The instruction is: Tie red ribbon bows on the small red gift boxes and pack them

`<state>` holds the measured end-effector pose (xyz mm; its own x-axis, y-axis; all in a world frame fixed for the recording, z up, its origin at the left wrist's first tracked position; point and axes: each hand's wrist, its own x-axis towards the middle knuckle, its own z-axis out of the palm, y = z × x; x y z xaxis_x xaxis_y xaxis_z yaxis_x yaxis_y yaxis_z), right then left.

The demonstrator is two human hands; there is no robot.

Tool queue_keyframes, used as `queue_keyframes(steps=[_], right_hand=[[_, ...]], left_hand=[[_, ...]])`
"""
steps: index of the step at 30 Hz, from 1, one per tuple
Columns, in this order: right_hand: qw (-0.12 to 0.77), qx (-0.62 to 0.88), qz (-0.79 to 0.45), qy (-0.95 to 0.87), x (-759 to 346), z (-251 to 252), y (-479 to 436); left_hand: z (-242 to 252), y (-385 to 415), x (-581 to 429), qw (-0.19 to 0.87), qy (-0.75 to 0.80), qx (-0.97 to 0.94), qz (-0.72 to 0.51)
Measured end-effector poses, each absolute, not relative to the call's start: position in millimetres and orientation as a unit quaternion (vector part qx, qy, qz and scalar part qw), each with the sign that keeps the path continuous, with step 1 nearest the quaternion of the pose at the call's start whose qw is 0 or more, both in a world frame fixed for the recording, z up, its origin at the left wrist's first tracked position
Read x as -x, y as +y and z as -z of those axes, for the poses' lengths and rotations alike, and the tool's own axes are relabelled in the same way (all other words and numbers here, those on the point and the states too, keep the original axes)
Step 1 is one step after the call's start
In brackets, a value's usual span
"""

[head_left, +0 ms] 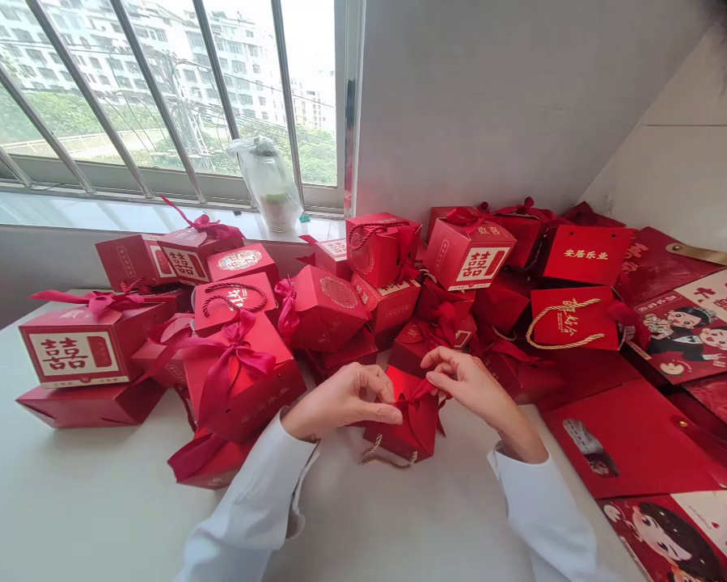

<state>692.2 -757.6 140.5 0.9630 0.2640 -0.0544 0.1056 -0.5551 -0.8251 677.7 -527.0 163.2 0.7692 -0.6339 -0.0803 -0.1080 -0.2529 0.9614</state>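
Note:
A small red gift box (407, 435) stands on the white table in front of me, with a gold rope handle (387, 461) hanging at its near side. A red ribbon (416, 394) is gathered on its top. My left hand (351, 398) pinches the ribbon from the left, thumb and fingers pressed together. From the right, my right hand (465, 381) has its thumb and fingers closed on the other side of the same ribbon. The ends of the ribbon are partly hidden by my fingers.
Red gift boxes with bows (235, 380) are heaped at the left and back. Red bags and folders (618, 436) with printed cartoon figures cover the right side. A plastic-wrapped cup (272, 190) stands on the sill by the barred window (157, 97). A grey wall (460, 97) rises behind.

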Motion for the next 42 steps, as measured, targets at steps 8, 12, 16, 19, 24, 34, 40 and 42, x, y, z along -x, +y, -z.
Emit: queue_keyframes(steps=[8, 12, 16, 19, 24, 34, 40, 42], right_hand=[[0.458, 0.877, -0.101, -0.107, -692, -142, -758], [0.456, 0.877, -0.102, -0.111, -692, -142, -760], [0.462, 0.872, -0.111, -0.117, -692, -141, -761], [0.465, 0.869, -0.117, -0.119, -691, -140, -762], [0.480, 0.859, -0.133, -0.116, -690, -143, -761], [0.509, 0.842, -0.146, -0.107, -688, -149, -761], [0.521, 0.832, -0.156, -0.111, -689, -151, -769], [0.530, 0.825, -0.157, -0.112, -689, -151, -771]], left_hand=[[-157, -544, -678, 0.654, -0.261, -0.687, 0.177], [-145, -555, -680, 0.688, -0.225, -0.676, 0.136], [-133, -561, -681, 0.693, -0.169, -0.692, 0.113], [-128, -560, -682, 0.665, -0.172, -0.721, 0.093], [-122, -561, -684, 0.626, -0.208, -0.750, 0.051], [-119, -560, -685, 0.586, -0.277, -0.761, 0.043], [-119, -562, -685, 0.617, -0.266, -0.740, 0.030], [-119, -562, -685, 0.614, -0.273, -0.740, 0.035]])
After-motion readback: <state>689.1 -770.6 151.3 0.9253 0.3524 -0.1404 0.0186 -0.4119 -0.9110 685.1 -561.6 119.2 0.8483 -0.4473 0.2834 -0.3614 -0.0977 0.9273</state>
